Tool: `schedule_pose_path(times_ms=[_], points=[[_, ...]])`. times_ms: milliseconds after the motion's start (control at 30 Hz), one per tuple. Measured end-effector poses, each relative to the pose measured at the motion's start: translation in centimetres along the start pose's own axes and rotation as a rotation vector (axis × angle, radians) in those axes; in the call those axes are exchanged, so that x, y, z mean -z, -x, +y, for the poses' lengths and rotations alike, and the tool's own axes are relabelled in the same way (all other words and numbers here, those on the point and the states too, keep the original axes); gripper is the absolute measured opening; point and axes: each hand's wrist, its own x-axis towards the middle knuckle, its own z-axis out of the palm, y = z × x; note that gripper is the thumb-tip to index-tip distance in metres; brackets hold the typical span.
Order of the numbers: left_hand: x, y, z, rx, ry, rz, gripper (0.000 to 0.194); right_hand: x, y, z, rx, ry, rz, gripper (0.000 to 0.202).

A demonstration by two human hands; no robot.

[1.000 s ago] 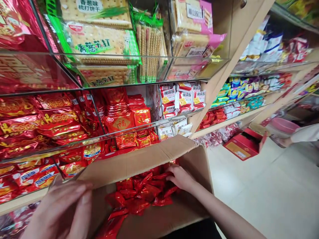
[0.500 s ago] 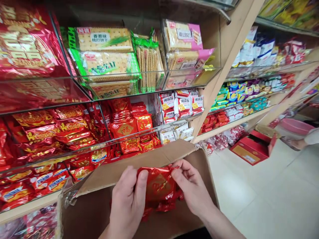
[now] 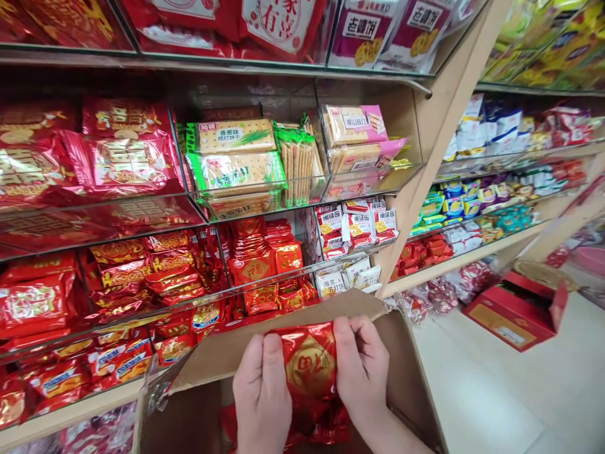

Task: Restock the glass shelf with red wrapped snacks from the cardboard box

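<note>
Between my two hands is a shiny red snack packet (image 3: pixel 311 360) with a gold emblem on its face. My left hand (image 3: pixel 263 392) grips its left edge, the thumb laid along the front. On the opposite edge my right hand (image 3: pixel 362 372) is closed in the same way. Below them stands an opened cardboard box (image 3: pixel 189 410), its far flap raised toward the shelves. More red packets (image 3: pixel 326 419) show under the held one, partly hidden by my hands; whether these are held too I cannot tell.
Glass-fronted shelves (image 3: pixel 265 202) rise ahead, holding red packets (image 3: pixel 255 268), green-edged crackers (image 3: pixel 236 170) and white packets (image 3: pixel 358 225). A slanted wooden post (image 3: pixel 416 183) divides them from further shelves. On the tiled floor at right lies an open red carton (image 3: pixel 517 315).
My hands have turned the red packet so its gold emblem faces up more fully. The view has tilted up, bringing a higher shelf into sight. The person's foot at far right has left view.
</note>
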Motion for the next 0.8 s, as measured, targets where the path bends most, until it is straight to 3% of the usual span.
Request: schedule_pose_path(times_ms=[133, 300, 400, 467, 533, 600, 633, 700, 767, 800], points=[[-0.3, -1.2, -0.1, -0.008, 0.045, -0.001, 0.035, -0.4, -1.3, 0.0, -0.102, -0.012, -0.09, 0.033], [-0.4, -1.9, -0.5, -0.061, 0.021, 0.048, 0.031, -0.4, -0.5, 0.2, -0.303, -0.167, -0.237, 0.027], [1.1, -2.5, -0.2, -0.136, -0.107, 0.005, 0.025, 0.4, -0.9, 0.0, -0.236, -0.146, -0.32, 0.026], [2.5, -3.2, 0.4, -0.283, -0.242, -0.08, 0.023, 1.2, -1.9, -0.7, -0.123, -0.032, -0.421, 0.023], [3.7, -3.7, 1.1, -0.419, -0.315, -0.277, 0.025, 1.7, -2.9, -1.7, -0.032, 0.099, -0.593, 0.021], [4.2, -4.0, 1.6, -0.496, -0.317, -0.428, 0.015, 1.5, -3.1, -2.5, -0.038, 0.096, -0.704, 0.02], [4.2, -3.9, 1.7, -0.512, -0.303, -0.408, 0.011, 1.1, -2.8, -2.7, -0.086, 0.01, -0.723, 0.02], [3.7, -3.6, 1.6, -0.488, -0.257, -0.199, 0.013, 0.1, -1.6, -2.9, -0.255, -0.255, -0.731, 0.034], [3.4, -3.3, 1.2, -0.379, -0.223, -0.032, 0.015, -1.0, -0.5, -2.6, -0.428, -0.447, -0.737, 0.047], [3.4, -3.4, 1.1, -0.308, -0.212, -0.02, 0.017, -1.3, -0.4, -2.5, -0.492, -0.468, -0.735, 0.046]])
